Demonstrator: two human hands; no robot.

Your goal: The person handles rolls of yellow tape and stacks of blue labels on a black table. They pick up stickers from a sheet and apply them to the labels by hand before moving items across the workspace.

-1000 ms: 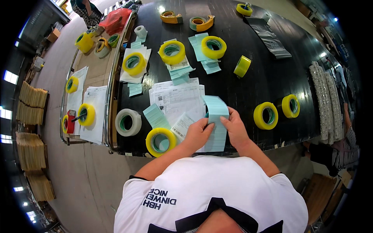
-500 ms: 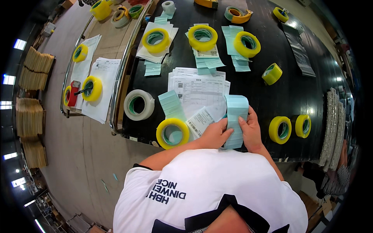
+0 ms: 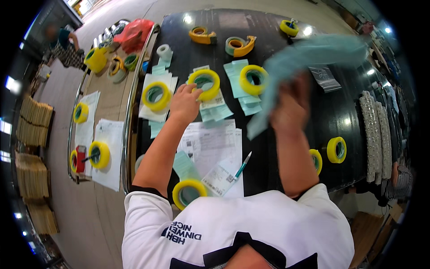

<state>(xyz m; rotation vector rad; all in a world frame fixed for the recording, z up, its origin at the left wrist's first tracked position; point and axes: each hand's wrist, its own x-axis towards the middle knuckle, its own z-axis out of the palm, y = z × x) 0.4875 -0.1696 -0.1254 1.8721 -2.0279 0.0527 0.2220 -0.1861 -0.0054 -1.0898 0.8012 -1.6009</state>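
Observation:
My left hand (image 3: 185, 104) reaches forward to the left rim of the middle yellow tape roll (image 3: 216, 85), its fingers closed on that edge. Beneath this roll lie white slips and pale blue label strips (image 3: 218, 113). My right hand (image 3: 291, 105), smeared by motion, is raised over the table with a long light blue label strip (image 3: 309, 54) in its grip. The strip trails up to the right and down to the left, also blurred. Nearer me, a teal and white pen (image 3: 243, 165) rests on printed sheets (image 3: 210, 134) beside a white barcode label (image 3: 218, 178).
Other yellow tape rolls (image 3: 156, 96) hold down papers on the black table (image 3: 268, 157). Two orange tape dispensers (image 3: 240, 46) stand at the far side. A metal-railed cart (image 3: 127, 148) adjoins the left edge. Rolls of bubble wrap (image 3: 369, 134) lean at right. Another person (image 3: 62, 42) stands far left.
My hands have parted: the left moved forward to the tape roll, the right swung up and right with the label strip. The pen now lies on the sheets. My view has shifted forward.

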